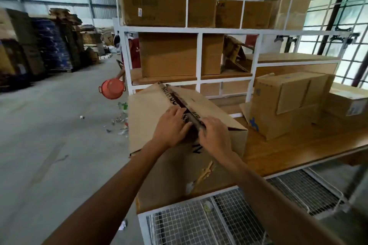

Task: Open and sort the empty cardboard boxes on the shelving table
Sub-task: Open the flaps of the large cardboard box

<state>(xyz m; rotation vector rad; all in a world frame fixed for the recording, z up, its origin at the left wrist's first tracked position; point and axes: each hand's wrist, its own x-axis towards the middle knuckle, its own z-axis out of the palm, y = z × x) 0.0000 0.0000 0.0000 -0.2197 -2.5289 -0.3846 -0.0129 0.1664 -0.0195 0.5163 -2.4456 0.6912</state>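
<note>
Prying at the taped seam atop the box (159, 109), both hands' curled fingers (180, 112) are gripping the flaps and should be pulling evenly apart.

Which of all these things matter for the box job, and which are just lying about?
Part of the job:
- box being opened, both hands at its top seam: left hand, right hand
- boxes on the table
- boxes on the top shelf

Just lying about:
- orange basin
- litter on the floor
</note>
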